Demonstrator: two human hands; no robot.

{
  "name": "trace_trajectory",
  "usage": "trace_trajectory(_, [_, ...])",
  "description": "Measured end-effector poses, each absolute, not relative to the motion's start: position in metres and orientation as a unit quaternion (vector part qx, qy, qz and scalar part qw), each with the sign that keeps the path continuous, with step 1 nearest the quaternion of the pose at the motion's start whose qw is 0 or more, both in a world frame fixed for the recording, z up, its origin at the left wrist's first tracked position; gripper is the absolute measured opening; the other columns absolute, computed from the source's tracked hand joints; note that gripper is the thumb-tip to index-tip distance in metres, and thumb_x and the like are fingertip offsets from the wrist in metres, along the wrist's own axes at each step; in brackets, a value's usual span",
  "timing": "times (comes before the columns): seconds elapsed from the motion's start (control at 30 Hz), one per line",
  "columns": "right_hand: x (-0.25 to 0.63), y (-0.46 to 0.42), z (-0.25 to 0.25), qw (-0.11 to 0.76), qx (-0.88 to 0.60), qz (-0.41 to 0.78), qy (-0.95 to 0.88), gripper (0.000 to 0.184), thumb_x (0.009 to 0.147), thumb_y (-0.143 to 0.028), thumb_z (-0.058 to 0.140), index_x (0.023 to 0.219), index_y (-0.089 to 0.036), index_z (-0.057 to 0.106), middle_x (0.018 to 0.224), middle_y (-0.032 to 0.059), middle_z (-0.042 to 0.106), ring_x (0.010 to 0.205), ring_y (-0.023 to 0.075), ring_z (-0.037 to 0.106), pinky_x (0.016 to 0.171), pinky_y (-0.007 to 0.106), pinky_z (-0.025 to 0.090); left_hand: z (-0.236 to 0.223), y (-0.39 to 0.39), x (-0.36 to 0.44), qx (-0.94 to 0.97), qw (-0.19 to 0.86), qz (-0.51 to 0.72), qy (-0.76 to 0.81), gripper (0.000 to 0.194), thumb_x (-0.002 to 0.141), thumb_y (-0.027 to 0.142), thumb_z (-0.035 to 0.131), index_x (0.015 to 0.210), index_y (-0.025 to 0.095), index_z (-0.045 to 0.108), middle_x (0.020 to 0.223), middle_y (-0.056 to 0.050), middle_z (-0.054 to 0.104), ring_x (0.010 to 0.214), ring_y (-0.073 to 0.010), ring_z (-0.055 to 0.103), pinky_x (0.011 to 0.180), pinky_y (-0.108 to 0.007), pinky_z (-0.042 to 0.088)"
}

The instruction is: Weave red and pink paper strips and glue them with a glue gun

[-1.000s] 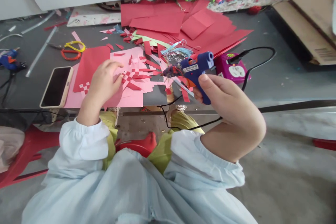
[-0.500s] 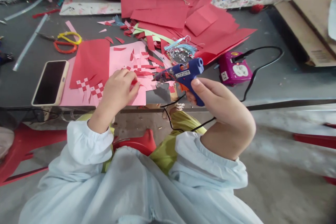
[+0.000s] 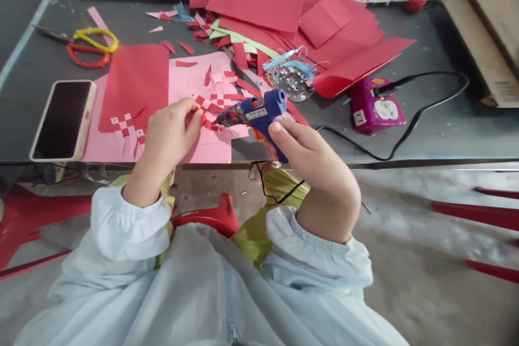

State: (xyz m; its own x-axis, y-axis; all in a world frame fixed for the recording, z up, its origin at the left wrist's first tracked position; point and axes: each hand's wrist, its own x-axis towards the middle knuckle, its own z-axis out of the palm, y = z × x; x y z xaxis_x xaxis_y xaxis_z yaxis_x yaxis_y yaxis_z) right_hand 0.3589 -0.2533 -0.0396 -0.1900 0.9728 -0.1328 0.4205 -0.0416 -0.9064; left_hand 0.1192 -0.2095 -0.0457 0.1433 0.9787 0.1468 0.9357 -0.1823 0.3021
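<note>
At the centre, the left hand (image 3: pixel 169 127) pinches a small red paper strip (image 3: pixel 208 124) between thumb and forefinger above the pink sheet (image 3: pixel 211 152). Right of it, the right hand (image 3: pixel 306 151) curls around the handle of the blue glue gun (image 3: pixel 258 114), thumb on its back, nozzle at the strip; its other fingers are partly hidden. A phone (image 3: pixel 62 120) lies at left, a purple socket block (image 3: pixel 377 106) at right. Farther off are scissors (image 3: pixel 91 48), upper left, and red papers (image 3: pixel 259 13), upper centre.

"HOT MELT GLUE GUN" on the white label (image 3: pixel 257 113) of the glue gun (image 3: pixel 274 109)
</note>
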Motion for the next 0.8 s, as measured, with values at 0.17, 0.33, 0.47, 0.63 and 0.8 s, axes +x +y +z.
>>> trace_trajectory(0.17, [0.354, -0.252, -0.043, 0.289, -0.56, 0.46, -0.625, 0.06, 0.093, -0.078, 0.042, 0.071, -0.023, 0.05, 0.063, -0.0008, 0.053, 0.057, 0.0118, 0.046, 0.053, 0.028, 0.037, -0.05, -0.207, 0.117, 0.752, 0.078, 0.171, 0.632, 0.019, 0.098, 0.032, 0.05, 0.095, 0.022, 0.067, 0.093, -0.005, 0.076, 0.081, -0.0216, 0.069, 0.068, -0.032, 0.042])
trace_trajectory(0.33, [0.354, -0.255, -0.041, 0.265, -0.583, 0.42, -0.643, 0.061, 0.093, -0.08, 0.039, 0.072, -0.024, 0.048, 0.063, 0.0001, 0.053, 0.058, 0.0127, 0.047, 0.055, 0.029, 0.038, -0.053, -0.207, 0.116, 0.762, 0.07, 0.183, 0.618, 0.02, 0.099, 0.032, 0.049, 0.094, 0.023, 0.066, 0.09, -0.004, 0.076, 0.077, -0.021, 0.068, 0.065, -0.032, 0.039])
trace_trajectory(0.47, [0.354, -0.259, -0.037, 0.23, -0.601, 0.383, -0.663, 0.062, 0.092, -0.083, 0.035, 0.074, -0.024, 0.048, 0.062, 0.0008, 0.055, 0.058, 0.0141, 0.049, 0.056, 0.03, 0.039, -0.054, -0.207, 0.115, 0.763, 0.075, 0.191, 0.613, 0.021, 0.099, 0.033, 0.049, 0.094, 0.023, 0.066, 0.089, -0.004, 0.076, 0.076, -0.0204, 0.067, 0.065, -0.031, 0.039])
trace_trajectory(0.63, [0.349, -0.262, -0.029, 0.204, -0.61, 0.333, -0.69, 0.059, 0.095, -0.078, 0.033, 0.072, -0.025, 0.044, 0.057, 0.0004, 0.055, 0.053, 0.0144, 0.048, 0.053, 0.03, 0.036, -0.053, -0.209, 0.113, 0.765, 0.083, 0.184, 0.612, 0.021, 0.1, 0.034, 0.048, 0.093, 0.023, 0.065, 0.086, -0.004, 0.074, 0.075, -0.0199, 0.066, 0.065, -0.031, 0.04])
trace_trajectory(0.8, [0.345, -0.265, -0.023, 0.2, -0.618, 0.319, -0.69, 0.055, 0.096, -0.075, 0.033, 0.071, -0.027, 0.043, 0.057, 0.0018, 0.058, 0.053, 0.0163, 0.053, 0.053, 0.03, 0.038, -0.05, -0.211, 0.114, 0.767, 0.089, 0.183, 0.609, 0.024, 0.101, 0.034, 0.044, 0.096, 0.023, 0.065, 0.09, -0.004, 0.075, 0.077, -0.0199, 0.067, 0.066, -0.03, 0.042])
